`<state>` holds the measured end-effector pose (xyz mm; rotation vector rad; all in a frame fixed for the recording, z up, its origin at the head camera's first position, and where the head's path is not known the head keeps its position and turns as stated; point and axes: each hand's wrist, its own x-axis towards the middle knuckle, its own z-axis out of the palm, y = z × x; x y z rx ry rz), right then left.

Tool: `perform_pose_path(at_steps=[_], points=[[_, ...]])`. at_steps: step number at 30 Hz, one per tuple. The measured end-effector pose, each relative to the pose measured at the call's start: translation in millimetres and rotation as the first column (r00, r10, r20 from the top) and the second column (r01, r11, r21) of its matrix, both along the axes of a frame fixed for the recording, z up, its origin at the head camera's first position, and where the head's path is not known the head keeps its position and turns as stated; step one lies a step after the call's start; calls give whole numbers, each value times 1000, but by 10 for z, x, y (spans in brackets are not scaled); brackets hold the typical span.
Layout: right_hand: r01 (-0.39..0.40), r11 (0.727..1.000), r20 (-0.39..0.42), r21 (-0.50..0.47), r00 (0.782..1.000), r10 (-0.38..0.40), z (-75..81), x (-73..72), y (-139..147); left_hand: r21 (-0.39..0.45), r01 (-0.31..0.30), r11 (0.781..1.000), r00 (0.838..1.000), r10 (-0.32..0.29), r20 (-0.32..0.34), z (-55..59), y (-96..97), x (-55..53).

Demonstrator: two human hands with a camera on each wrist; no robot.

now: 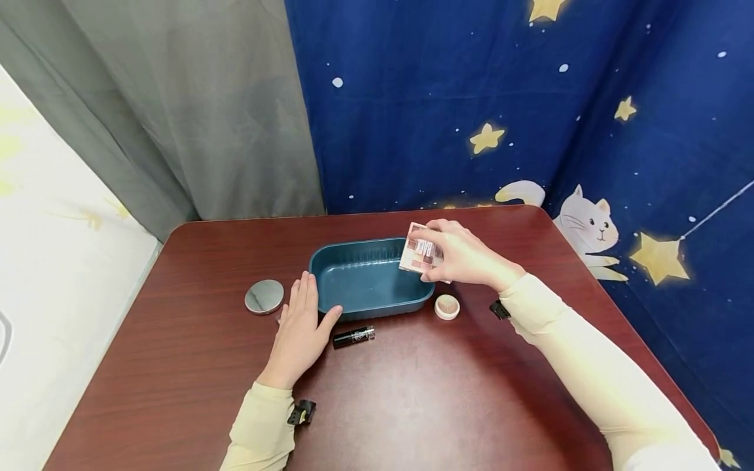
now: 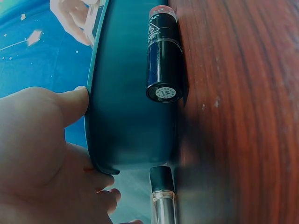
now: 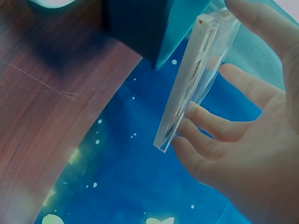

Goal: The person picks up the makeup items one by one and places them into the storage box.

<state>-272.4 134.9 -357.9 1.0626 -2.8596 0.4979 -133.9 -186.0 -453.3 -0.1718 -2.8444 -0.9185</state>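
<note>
My right hand [image 1: 468, 256] pinches a clear-lidded eyeshadow palette [image 1: 415, 255] over the right end of a dark teal rectangular tub [image 1: 368, 311]. Tilted upright, the palette [image 3: 187, 88] sits between thumb and fingers in the right wrist view. At the tub's left end, my left hand [image 1: 300, 333] rests against the rim with fingers stretched out, and its thumb [image 2: 74, 103] touches the rim. A black lipstick tube [image 1: 352, 337] lies in front of the tub. Close to the left hand is a small clear bottle with a black cap [image 2: 162, 179], mostly hidden in the head view.
A round silver compact [image 1: 264, 297] lies left of the tub. By its right front corner stands a small white round pot [image 1: 447, 307]. The reddish-brown table [image 1: 400, 405] ends at a blue star-patterned curtain [image 1: 406, 131] and a grey curtain [image 1: 247, 131].
</note>
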Motion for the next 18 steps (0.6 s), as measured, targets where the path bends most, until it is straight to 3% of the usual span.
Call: perform_pose_path(at_steps=[10,18], points=[[-47,999,8,6,999,47,22,-56,-149,3,2,1000,1000,-2,10,35,-7,-13],[-64,997,38,43,997,63,-45,-60,-256,1,6,1000,1000,-6,15,-5,8,-13]])
